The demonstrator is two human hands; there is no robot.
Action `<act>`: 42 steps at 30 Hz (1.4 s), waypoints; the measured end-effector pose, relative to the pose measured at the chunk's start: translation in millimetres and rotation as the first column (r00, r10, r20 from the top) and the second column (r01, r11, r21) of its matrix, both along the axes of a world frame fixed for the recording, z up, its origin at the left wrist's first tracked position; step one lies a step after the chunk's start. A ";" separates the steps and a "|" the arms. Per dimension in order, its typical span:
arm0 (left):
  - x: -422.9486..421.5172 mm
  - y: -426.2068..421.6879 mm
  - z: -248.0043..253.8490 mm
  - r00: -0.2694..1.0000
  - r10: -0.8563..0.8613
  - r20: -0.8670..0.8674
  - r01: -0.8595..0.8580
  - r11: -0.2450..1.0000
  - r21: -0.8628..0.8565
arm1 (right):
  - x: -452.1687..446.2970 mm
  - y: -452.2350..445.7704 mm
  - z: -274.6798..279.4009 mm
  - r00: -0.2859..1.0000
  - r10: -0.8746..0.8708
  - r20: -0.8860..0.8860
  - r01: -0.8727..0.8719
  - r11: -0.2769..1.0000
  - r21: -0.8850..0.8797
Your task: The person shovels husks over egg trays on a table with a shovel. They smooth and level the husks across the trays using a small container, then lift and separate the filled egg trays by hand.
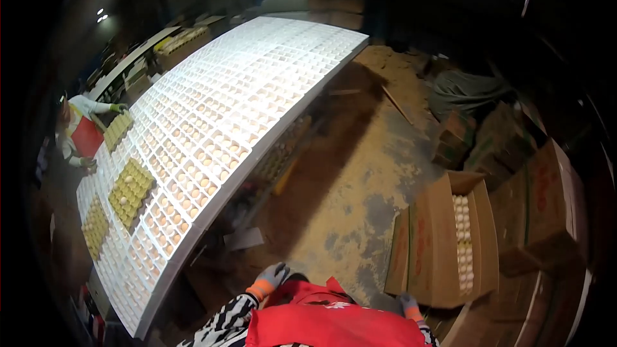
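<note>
My left hand (275,274), in a grey glove with an orange cuff, is held in front of my red apron with its fingers loosely stretched and nothing in it. My right hand (408,301), gloved alike, is low beside the near corner of an open cardboard box (429,250); its fingers are small and partly hidden, and I cannot make out whether they touch the box. Inside that box, a column of eggs (463,238) shows between the raised flaps. A large lit white table (193,218), divided into many egg cells, slopes away on my left.
Yellowish egg trays (130,193) lie on the table, one with a few eggs. A co-worker (83,130) stands at its far left side, hands near another tray (117,130). More cartons (536,205) are stacked at the right. Dusty floor (360,199) separates table and boxes.
</note>
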State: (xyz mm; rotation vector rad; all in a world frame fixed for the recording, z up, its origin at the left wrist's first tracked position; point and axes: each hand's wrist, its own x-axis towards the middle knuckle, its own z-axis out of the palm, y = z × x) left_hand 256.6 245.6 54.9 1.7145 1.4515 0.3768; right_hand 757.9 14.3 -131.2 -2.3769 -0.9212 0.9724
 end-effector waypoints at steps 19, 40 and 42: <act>473.6 642.1 -8.4 0.831 -0.548 -0.093 0.556 0.822 0.126 | 265.8 525.5 179.4 0.841 -0.204 -0.502 0.350 0.912 0.216; 708.4 984.9 -257.0 0.899 0.176 -0.400 -0.366 0.803 -0.470 | 722.7 1304.4 111.8 0.757 0.641 -0.124 -0.606 0.761 0.232; 798.2 1103.9 -197.2 0.966 0.222 -0.134 -0.256 0.902 -0.348 | 745.9 1358.7 115.5 0.736 0.484 -0.473 -0.528 0.848 0.047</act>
